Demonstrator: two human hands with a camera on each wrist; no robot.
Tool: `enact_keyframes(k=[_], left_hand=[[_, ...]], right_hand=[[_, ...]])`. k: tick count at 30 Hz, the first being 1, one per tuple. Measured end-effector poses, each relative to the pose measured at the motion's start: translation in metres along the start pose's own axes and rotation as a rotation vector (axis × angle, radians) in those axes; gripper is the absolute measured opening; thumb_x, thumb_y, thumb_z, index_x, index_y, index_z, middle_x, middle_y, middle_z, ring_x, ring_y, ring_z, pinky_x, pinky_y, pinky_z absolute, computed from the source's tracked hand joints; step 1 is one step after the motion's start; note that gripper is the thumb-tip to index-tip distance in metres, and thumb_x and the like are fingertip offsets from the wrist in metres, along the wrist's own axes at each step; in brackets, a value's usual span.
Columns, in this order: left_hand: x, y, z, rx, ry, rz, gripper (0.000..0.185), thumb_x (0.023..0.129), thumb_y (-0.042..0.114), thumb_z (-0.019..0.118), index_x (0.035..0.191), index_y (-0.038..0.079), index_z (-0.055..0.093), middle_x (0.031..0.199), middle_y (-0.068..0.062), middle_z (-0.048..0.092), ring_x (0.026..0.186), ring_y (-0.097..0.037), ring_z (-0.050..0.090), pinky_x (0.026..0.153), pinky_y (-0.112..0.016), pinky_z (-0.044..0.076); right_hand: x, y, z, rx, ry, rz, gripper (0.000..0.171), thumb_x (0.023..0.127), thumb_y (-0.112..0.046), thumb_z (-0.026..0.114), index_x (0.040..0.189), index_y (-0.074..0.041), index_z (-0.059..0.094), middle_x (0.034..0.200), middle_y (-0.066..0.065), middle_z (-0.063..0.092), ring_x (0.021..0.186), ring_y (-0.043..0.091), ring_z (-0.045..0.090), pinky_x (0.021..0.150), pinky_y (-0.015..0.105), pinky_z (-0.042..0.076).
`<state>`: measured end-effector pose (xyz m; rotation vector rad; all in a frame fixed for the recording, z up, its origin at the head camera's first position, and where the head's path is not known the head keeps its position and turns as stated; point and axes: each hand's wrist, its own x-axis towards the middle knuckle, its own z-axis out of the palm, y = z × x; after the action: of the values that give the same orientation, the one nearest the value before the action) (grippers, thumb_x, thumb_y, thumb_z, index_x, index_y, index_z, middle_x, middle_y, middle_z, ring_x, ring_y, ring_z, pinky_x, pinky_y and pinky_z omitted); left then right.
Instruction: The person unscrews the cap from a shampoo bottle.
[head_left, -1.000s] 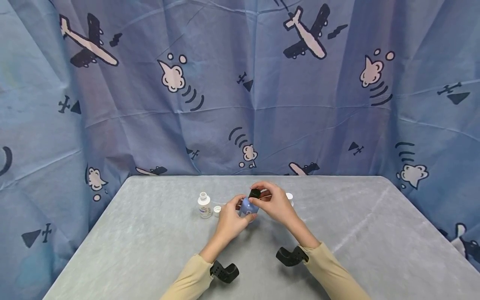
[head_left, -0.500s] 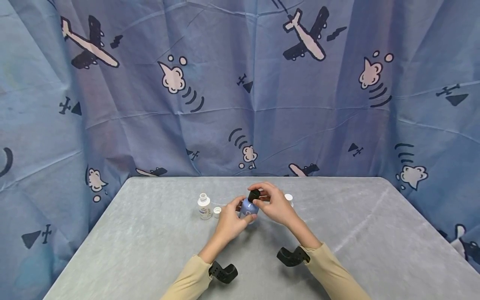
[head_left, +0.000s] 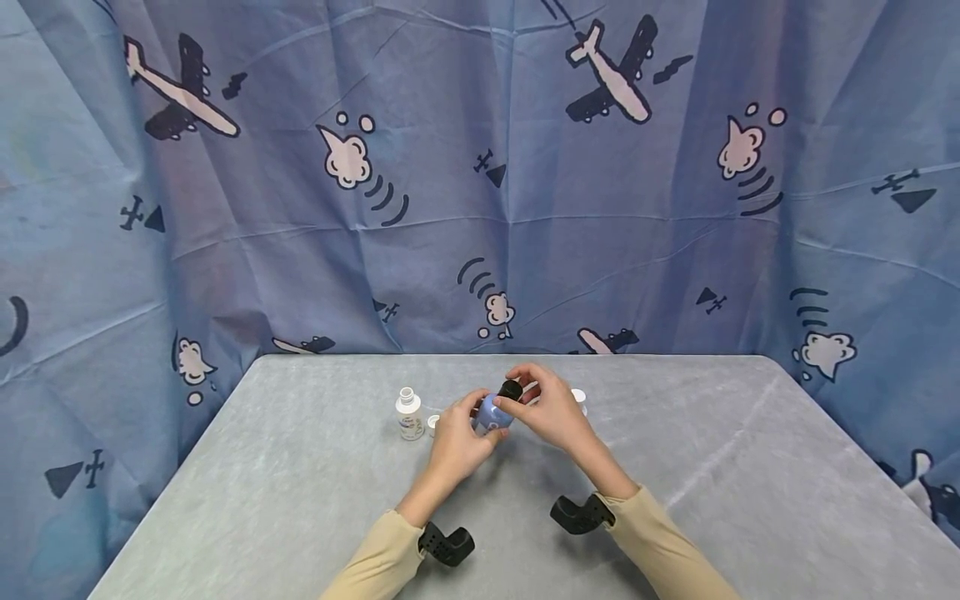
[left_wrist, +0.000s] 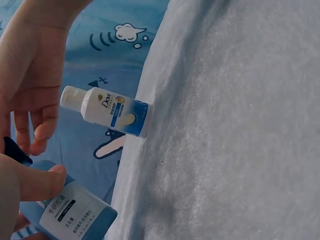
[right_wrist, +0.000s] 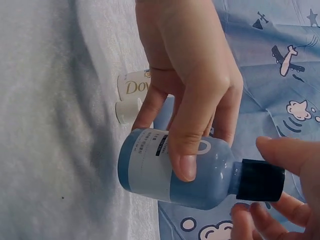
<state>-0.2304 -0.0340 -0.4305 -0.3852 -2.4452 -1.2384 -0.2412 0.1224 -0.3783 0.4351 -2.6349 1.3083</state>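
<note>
A blue bottle (head_left: 493, 413) was held over the far middle of the table (head_left: 247, 500), tilted so that its top was turned toward the right and far side. On its body a pale label (right_wrist: 150, 175) with dark print was seen. The body was gripped by the left hand (head_left: 457, 435), with the thumb laid along the near side and the fingers curled behind. Whether the base was rested on the table could not be told.

The neck was topped by a black cap (head_left: 511, 390), a short stretch of blue being left visible beneath it. The cap was ringed by the curled fingers and thumb of the right hand (head_left: 553, 410); how firmly it was pinched could not be told.

To the left of the left hand, 1 white bottle (head_left: 409, 417) was stood upright, its narrow neck open at the top. Between that bottle and the left hand, 1 loose white cap (head_left: 432, 423) was set on the table, partly hidden by the hand.

To the right, 1 capped Dove bottle (left_wrist: 110, 110), white with a blue lower part, was stood upright; in the head view it was mostly hidden behind the right hand.

The 2 forearms were covered by beige sleeves (head_left: 667, 542), and 1 black wrist mount (head_left: 447, 546) was worn at each wrist. On the far side, a blue curtain (head_left: 442, 167) was hung in folds, printed with planes and clouds.
</note>
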Motion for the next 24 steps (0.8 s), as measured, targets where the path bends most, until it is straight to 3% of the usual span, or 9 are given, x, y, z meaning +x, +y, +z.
enact_keyframes(k=[5,16,24], left_hand=[[-0.0002,-0.0015,0.0009,0.0,0.0,0.012,0.05,0.069,0.018,0.082,0.114,0.006,0.064,0.098,-0.01,0.07,0.088,-0.021,0.065,0.072,-0.028,0.049],[0.0011,-0.0014,0.0019,-0.025,-0.042,0.007,0.045,0.072,0.019,0.08,0.113,0.008,0.064,0.099,-0.011,0.07,0.088,-0.021,0.065,0.073,-0.028,0.05],[0.0007,-0.0036,0.0012,-0.044,-0.071,-0.015,0.046,0.075,0.021,0.079,0.116,0.008,0.063,0.101,-0.012,0.07,0.09,-0.023,0.066,0.076,-0.033,0.052]], right_hand=[[-0.0004,0.0009,-0.0006,0.002,-0.005,-0.027,0.033,0.081,-0.017,0.076,0.112,-0.009,0.065,0.106,0.01,0.065,0.081,0.019,0.062,0.065,0.026,0.051],[-0.0004,0.0012,-0.0034,0.01,-0.045,-0.128,0.037,0.083,-0.001,0.07,0.119,-0.006,0.064,0.117,0.013,0.062,0.094,0.024,0.063,0.078,0.031,0.056],[-0.0004,0.0014,-0.0049,0.034,-0.049,-0.14,0.037,0.085,0.0,0.067,0.121,-0.009,0.063,0.122,0.012,0.061,0.102,0.027,0.062,0.081,0.035,0.056]])
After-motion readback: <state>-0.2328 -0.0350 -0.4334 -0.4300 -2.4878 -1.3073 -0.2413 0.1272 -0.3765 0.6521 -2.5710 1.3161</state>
